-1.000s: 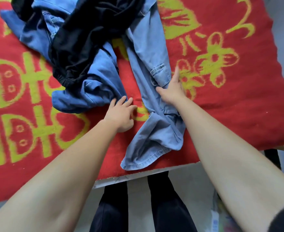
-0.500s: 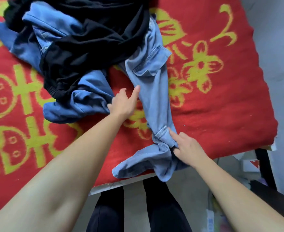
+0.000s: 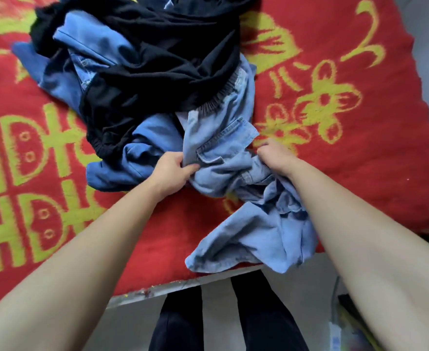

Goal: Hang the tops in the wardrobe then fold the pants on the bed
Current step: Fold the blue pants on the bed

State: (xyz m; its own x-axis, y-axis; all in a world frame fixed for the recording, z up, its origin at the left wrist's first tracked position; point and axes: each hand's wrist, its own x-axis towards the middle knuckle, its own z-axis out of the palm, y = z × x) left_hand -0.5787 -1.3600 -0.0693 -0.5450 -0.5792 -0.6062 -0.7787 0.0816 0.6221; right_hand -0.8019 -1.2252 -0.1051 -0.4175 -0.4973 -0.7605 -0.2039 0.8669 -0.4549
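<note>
The pale blue denim pants [image 3: 223,153] lie near the bed's front edge [image 3: 183,283], one crumpled leg end spilling just over it. Bare red fleecy blanket with yellow flower patterns [image 3: 360,148] stretches to the right. To the left, a soft black knit garment [image 3: 163,79] is piled over darker blue denim [image 3: 132,158], touching the pants. Half a second ago my left hand [image 3: 173,168] lay flat and my right hand [image 3: 275,154] was down by the hem. Now both clutch the bunched, stitched cloth on either side of the flap pocket.
</note>
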